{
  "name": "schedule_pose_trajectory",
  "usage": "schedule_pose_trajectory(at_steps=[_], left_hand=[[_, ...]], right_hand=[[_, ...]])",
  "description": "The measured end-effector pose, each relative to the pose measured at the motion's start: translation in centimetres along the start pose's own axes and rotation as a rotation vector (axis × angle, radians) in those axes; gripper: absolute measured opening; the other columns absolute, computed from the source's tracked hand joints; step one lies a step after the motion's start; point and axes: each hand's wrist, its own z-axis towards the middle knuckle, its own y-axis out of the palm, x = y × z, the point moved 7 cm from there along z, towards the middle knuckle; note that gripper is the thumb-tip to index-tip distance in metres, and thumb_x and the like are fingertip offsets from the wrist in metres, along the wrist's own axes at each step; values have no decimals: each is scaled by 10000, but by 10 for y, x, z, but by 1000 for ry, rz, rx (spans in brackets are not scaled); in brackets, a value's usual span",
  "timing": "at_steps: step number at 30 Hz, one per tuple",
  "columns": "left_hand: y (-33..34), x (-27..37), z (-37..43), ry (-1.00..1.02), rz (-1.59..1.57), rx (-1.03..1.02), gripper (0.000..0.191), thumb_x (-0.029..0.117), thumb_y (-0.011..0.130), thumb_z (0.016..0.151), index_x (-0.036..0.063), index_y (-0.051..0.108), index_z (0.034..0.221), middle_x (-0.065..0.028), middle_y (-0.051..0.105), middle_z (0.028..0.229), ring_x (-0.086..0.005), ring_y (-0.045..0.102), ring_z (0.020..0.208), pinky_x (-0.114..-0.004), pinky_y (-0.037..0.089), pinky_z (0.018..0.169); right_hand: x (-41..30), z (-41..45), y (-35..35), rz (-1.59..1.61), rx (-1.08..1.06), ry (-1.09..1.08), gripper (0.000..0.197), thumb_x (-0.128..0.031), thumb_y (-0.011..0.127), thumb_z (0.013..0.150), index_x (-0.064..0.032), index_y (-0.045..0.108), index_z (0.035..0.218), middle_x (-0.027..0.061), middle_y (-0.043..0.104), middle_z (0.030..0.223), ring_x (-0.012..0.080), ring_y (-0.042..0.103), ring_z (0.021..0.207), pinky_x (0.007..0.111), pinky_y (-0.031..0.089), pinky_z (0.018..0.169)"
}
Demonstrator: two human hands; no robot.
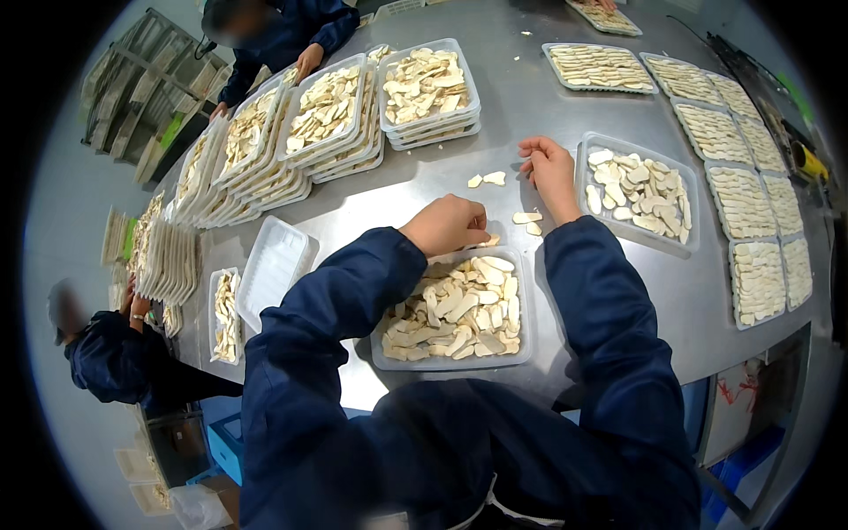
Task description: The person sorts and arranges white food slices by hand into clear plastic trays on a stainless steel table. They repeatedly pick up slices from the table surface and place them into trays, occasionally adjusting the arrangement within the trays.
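Observation:
My left hand (pixel 445 225) is bent over the far rim of a clear plastic tray (pixel 527 331) heaped with pale mushroom slices (pixel 457 311). A small slice (pixel 490 241) lies at its fingertips; whether they grip it is hidden. My right hand (pixel 551 173) hovers above the steel table with loosely curled fingers apart and nothing visible in them. Just right of it stands a second clear tray (pixel 693 199), partly filled with rounder slices (pixel 639 189). Two loose slices (pixel 527 217) lie between my hands, and two more (pixel 493 177) lie farther out on the table.
Stacked filled trays (pixel 331 112) stand at the far left, near a co-worker's hand (pixel 309 61). An upside-down or empty-looking tray (pixel 275 265) and a narrow filled tray (pixel 225 315) are at left. Trays of neatly rowed slices (pixel 742 205) line the right edge. Another co-worker (pixel 119 358) stands left.

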Motion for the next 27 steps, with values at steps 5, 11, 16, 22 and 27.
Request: schedule_pose_trajectory(at_steps=[5,11,16,22,27], left_hand=[[16,11,17,101,191,86,177,188,688,757,27,625,798,-149,658,774,-332,640,746,-399,508,690],[12,17,35,168,32,101,149,96,649,778,14,605,894,-125,644,784,-286,627,745,-360,488,691],[20,44,52,202,-21,121,258,130,711,763,23,635,985,-98,638,777,-262,621,743,-371,485,697],[29,51,55,312,143,138,201,102,686,751,39,621,931,-134,626,824,-312,614,817,-407,479,741],[32,47,49,288,0,80,179,81,645,755,24,614,922,-151,650,841,-329,631,821,-407,489,743]], right_hand=[[0,1,-2,3,10,7,265,-34,443,860,-16,684,970,64,691,838,112,631,621,263,474,528],[3,4,0,6,0,4,263,-42,446,864,-12,686,966,70,696,837,118,635,624,271,479,528],[2,4,-1,2,8,-24,260,-42,450,857,-9,688,958,76,697,837,121,634,622,278,482,532],[-1,3,-1,-3,8,-24,260,-42,449,853,-11,688,951,77,697,835,122,629,620,276,479,528],[-3,2,-1,-21,-12,-10,281,-26,435,864,-13,682,997,48,682,874,77,593,612,227,435,483]])
